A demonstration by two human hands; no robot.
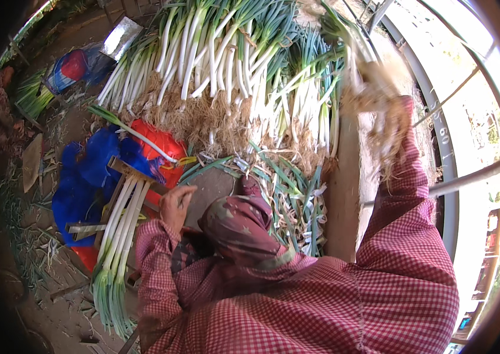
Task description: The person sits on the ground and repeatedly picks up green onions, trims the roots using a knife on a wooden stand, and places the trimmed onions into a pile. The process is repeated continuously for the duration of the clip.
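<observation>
My right hand [380, 82], blurred by motion, is raised at the upper right. It grips a bunch of long green onions [354, 53] with shaggy brown roots hanging around it. My left hand [177, 208] is held before my body with its fingers loosely bent, and I see nothing in it. Close to its left, several trimmed long green onions [119, 230] lie across a small wooden stand [86, 228], white ends up against an upright board and green tops hanging down. One single onion stalk [150, 144] rests over red and blue sheeting beyond the stand.
A large heap of long green onions [214, 57] with roots spans the far side. Cut leaves [294, 194] litter the ground near my knee. A wooden beam [340, 199] and metal rail [444, 132] run along the right. A blue sheet [70, 190] lies under the stand.
</observation>
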